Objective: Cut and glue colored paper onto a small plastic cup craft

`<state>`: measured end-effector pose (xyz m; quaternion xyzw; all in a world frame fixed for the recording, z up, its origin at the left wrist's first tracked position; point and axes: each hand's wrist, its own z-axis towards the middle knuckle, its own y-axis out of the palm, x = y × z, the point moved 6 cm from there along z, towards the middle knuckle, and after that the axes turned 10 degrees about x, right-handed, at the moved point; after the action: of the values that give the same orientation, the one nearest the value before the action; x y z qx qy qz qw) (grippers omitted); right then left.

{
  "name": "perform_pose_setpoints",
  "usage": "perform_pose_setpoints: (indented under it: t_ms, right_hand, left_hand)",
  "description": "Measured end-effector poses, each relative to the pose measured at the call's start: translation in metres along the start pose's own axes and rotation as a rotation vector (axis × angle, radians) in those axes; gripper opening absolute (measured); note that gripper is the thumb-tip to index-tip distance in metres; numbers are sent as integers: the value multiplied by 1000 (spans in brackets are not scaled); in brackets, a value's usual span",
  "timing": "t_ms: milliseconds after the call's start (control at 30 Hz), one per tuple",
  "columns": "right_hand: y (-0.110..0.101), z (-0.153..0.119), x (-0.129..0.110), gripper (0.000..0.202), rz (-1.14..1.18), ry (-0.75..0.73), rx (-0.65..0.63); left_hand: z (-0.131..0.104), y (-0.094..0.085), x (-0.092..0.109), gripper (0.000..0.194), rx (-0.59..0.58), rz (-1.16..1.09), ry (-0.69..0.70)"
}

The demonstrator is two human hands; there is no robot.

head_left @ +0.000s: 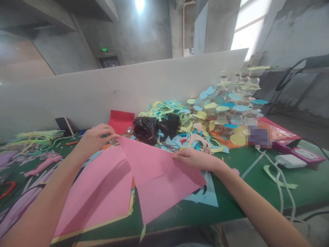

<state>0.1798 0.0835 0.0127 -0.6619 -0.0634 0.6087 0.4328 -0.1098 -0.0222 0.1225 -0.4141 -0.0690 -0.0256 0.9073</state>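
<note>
A sheet of pink paper (164, 175) is held up between my two hands, slanting down toward the table's front edge. My left hand (101, 133) pinches its upper left corner. Along the upper edge, right of the middle, my right hand (191, 158) grips it between thumb and fingers. Under and left of it lies a stack of coloured paper (102, 192), pink on top, with yellow and orange edges showing. Scissors (169, 147) lie just beyond the sheet, partly hidden. Light blue paper (205, 193) sticks out beneath the held sheet.
Behind are a black plastic bag (146, 129), a heap of paper strips (164, 109) and stacked clear containers with paper discs (233, 106). A white charger (290, 161) with cables sits right. Left lie a pink tool (43, 165) and red-handled scissors (7, 190). A pale partition (89, 92) borders the green table.
</note>
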Motion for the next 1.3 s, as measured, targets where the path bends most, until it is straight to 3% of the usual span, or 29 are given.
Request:
perform_pose_setpoints:
  t_ms: [367,467,567,667,767,900,967,1033,1133,1200,1300]
  right_hand:
    - [-12,-7,-2,42,21,82,25]
    - [-16,-7,5,42,20,97,47]
    - [-17,-7,11,43,7,135,56]
    - [-18,-5,12,42,1,119,91]
    - [-18,-3,12,40,-2,79,136]
    - [-20,-1,13,37,-3,61,180]
    - [-22,0,13,36,-7,32,205]
    - [-25,1,12,34,-15,-5,234]
    - [-29,1,13,36,-46,-6,314]
    - [-35,0,16,39,-78,54,425]
    - [-44,-5,20,41,-184,158,594]
  left_hand:
    - [-15,-1,-37,38,121,-11,-129]
    - [-15,2,-45,37,117,11,-100]
    - [-14,8,-45,40,101,43,14]
    - [-17,19,-27,40,96,134,183]
    - [-24,33,15,34,129,187,295]
    - [-29,62,86,44,-16,23,449]
    - [-24,74,100,49,-123,-29,385]
    - [-18,83,95,40,-236,-35,241]
    - [-14,88,69,23,-379,-46,63]
    - [-14,80,48,28,-368,-94,-4]
    - [-18,59,15,34,-253,-174,-159]
